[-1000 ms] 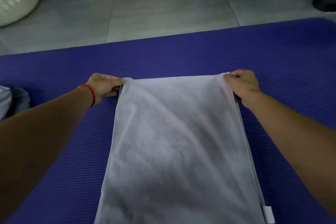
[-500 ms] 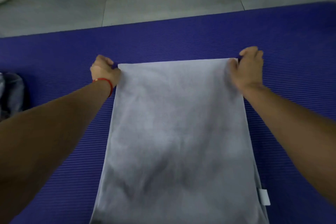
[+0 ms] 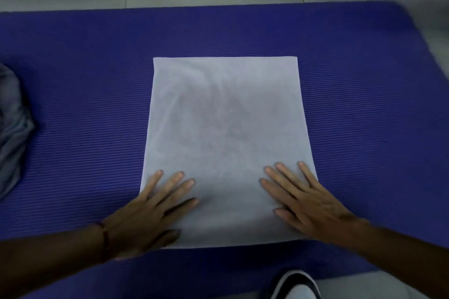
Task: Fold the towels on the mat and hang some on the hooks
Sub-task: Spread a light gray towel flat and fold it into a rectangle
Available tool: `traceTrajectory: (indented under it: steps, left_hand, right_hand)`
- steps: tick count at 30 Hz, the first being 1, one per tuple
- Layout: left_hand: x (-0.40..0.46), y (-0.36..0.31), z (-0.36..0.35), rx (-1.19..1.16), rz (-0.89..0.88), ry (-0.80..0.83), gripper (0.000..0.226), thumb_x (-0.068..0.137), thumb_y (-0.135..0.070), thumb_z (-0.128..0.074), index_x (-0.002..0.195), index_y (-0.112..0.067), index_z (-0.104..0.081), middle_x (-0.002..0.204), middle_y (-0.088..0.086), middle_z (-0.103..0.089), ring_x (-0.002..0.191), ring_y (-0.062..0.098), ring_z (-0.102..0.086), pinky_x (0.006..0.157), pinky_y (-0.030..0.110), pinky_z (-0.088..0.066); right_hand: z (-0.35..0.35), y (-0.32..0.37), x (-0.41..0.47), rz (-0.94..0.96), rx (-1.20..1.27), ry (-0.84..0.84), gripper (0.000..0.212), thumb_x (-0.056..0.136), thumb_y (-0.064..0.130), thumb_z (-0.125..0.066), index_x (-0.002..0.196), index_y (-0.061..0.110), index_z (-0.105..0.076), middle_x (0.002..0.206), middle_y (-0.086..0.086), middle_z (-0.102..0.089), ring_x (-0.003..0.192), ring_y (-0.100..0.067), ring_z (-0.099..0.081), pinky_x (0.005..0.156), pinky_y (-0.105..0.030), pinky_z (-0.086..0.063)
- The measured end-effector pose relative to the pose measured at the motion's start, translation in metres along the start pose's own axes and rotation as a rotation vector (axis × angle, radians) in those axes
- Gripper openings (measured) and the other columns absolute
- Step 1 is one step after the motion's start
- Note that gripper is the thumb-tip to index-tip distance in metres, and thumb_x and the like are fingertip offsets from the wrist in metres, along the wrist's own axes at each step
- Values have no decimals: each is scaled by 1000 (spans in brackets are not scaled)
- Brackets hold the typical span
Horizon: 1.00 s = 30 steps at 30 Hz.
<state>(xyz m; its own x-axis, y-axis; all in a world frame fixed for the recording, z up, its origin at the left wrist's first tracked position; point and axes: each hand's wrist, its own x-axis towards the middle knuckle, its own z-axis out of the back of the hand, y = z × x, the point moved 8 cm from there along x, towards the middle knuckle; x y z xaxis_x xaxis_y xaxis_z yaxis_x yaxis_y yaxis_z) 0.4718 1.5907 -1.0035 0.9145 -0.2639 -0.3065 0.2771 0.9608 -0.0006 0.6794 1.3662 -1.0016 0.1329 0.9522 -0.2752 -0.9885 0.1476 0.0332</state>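
Grey cloth heap (image 3: 12, 128) lies left of the towel (image 3: 226, 128) on mat (image 3: 85, 80)

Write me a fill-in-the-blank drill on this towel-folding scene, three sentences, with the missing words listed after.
1. The pale towel lies flat on a mat whose colour is ____.
2. Both the left hand and the right hand rest on the towel with fingers ____.
3. The crumpled grey cloth lies at the mat's ____ edge.

Missing words: purple; straight; left
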Motion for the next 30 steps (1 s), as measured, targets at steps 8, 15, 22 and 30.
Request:
traceTrajectory:
  steps: [8, 15, 22, 30]
  left_hand:
    - [-58, -10, -7, 50, -85, -87, 40, 102, -31, -34, 120, -11, -63, 154, 20, -42, 152, 32, -22, 124, 45, -11]
    - [-48, 46, 40, -885, 296, -195, 17, 97, -43, -52, 87, -35, -63, 95, -16, -68, 87, 5, -66, 77, 21, -52]
    - [-23, 82, 86, -368, 574, -645, 20, 93, -22, -63, 111, -13, -66, 121, 11, -56, 108, 32, -52, 94, 39, -44]
    - [-18, -59, 10, -220, 46, -299, 36, 93, -39, -49, 112, -20, -74, 109, 2, -67, 102, 22, -64, 95, 35, -52]
  right_hand:
    - [12, 52, -29, 120, 12, -50, 45, 89, 47, -57, 127, 24, -60, 137, -2, -55, 130, -23, -52, 112, -48, -32]
    - [38, 2, -15, -332, 666, -153, 6, 93, 28, -70, 89, 27, -66, 79, 15, -64, 75, -3, -60, 72, -31, -53]
    - [98, -15, 12, -382, 255, -489, 19, 93, 36, -69, 108, 24, -65, 106, 6, -62, 101, -19, -53, 90, -33, -34]
    - [29, 79, -2, 82, 51, -255, 22, 84, 44, -62, 87, 23, -69, 88, 4, -61, 89, -19, -55, 90, -40, -38]
